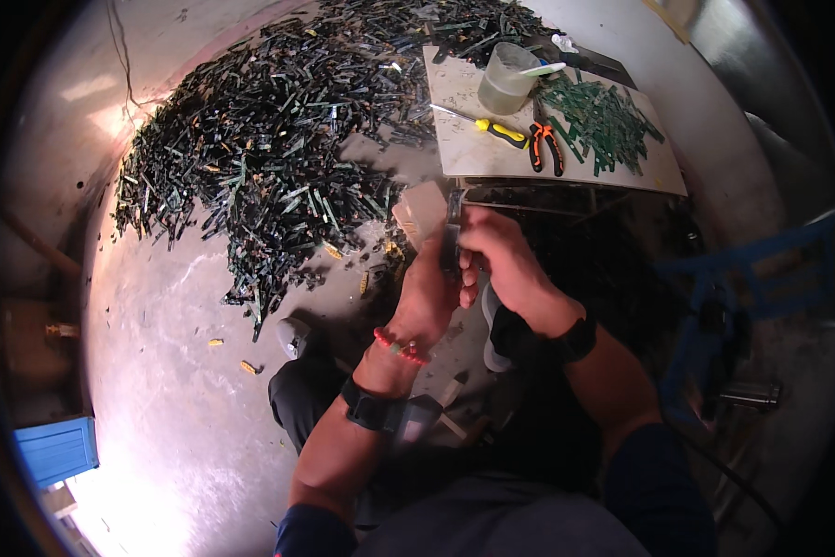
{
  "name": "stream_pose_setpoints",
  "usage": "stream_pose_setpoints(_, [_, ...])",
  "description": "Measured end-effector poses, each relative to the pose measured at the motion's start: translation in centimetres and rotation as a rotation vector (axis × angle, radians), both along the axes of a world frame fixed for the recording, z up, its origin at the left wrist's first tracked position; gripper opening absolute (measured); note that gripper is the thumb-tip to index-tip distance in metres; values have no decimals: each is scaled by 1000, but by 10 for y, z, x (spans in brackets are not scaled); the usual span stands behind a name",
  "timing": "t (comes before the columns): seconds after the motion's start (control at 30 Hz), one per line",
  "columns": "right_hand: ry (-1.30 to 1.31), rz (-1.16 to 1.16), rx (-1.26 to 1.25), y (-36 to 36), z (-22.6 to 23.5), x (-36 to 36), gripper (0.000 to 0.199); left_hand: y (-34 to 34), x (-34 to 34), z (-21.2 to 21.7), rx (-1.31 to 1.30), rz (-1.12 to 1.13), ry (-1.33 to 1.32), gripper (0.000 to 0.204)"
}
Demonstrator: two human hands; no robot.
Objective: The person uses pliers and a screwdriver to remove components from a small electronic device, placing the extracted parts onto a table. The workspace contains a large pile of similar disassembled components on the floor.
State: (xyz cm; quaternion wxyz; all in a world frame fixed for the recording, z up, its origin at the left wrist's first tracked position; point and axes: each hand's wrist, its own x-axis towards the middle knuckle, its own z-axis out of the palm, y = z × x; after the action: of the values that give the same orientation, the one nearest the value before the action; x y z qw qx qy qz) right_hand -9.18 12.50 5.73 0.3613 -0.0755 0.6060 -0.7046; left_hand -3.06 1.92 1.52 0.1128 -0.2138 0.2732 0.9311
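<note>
- Dark narrow strip: held upright between both hands, above the floor and just in front of the bench's near edge. It looks thin, light and stiff, probably brittle at the edges; best gripped along its long sides, near the middle.
- Left hand: closed around the lower part of the strip, red bead bracelet and dark wristband at the wrist.
- Right hand: fingers pinched on the upper part of the strip; I cannot tell whether it also holds a small tool.
- Bench: a pale board just beyond the hands. On it are a yellow-handled screwdriver, orange-handled pliers, a cloudy plastic cup and a small heap of green strips.
- Floor: grey concrete, a large pile of dark green strips spread to the left, a few yellow bits scattered near it.
- Blue crate at lower left; blue chair at right.
</note>
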Motion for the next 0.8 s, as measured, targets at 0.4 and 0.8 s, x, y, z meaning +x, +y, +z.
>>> stream_pose_setpoints(0.4, [113,-58,59,-15,-22,13,27,-3,-1,-11,-330,89,-31,46])
stream_pose_setpoints(0.8, [65,-114,43,-19,-17,11,25,3,-2,-8,-482,156,-14,50])
